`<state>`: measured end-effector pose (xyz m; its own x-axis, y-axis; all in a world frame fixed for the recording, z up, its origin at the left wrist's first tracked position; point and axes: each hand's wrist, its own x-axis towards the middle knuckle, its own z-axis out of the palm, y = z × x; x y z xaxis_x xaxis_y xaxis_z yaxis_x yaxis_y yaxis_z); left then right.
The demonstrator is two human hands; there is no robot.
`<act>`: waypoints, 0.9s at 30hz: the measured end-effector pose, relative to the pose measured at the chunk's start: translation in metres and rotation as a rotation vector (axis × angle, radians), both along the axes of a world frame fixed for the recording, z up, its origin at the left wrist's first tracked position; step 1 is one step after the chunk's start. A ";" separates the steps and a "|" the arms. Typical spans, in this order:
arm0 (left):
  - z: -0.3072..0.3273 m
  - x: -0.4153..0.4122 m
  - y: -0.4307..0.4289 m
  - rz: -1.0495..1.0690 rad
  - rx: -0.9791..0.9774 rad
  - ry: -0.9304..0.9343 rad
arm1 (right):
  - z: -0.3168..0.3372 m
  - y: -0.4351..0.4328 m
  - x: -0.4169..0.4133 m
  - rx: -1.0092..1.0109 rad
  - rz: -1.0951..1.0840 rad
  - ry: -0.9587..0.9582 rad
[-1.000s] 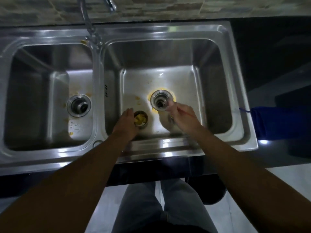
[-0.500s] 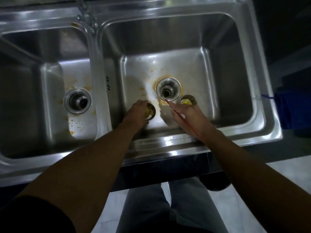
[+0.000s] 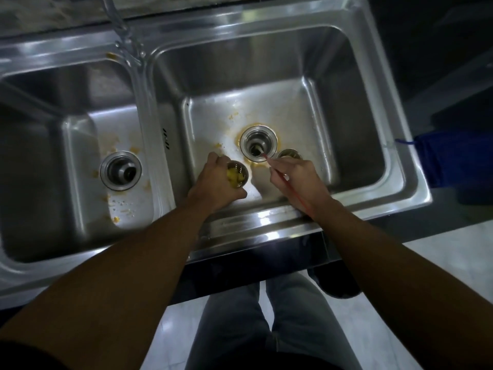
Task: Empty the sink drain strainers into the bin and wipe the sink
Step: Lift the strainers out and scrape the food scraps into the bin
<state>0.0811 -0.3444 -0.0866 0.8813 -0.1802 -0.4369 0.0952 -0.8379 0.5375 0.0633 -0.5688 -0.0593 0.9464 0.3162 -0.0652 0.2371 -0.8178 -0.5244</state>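
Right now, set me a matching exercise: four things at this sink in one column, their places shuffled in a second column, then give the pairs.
1 scrap-filled strainer
2 second strainer
3 blue object
4 tap

A right of the sink, beyond its rim
B on the sink's back rim
C in the left hand
D on the right basin floor, by its drain

Pairs: 1-C, 2-D, 3-A, 4-B

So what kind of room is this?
Probably a kitchen: a steel double sink, a tap behind it, and a strainer cup full of yellow food scraps.
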 end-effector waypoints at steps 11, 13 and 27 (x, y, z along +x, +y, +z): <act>0.068 -0.009 -0.058 -0.021 -0.161 -0.225 | 0.041 -0.038 -0.043 0.260 -0.327 -0.166; 0.079 -0.012 -0.079 -0.037 -0.205 -0.275 | 0.049 -0.060 -0.058 0.271 -0.332 -0.209; 0.131 -0.092 -0.282 -0.382 -0.296 -0.318 | 0.063 -0.230 -0.224 0.254 -0.766 -0.569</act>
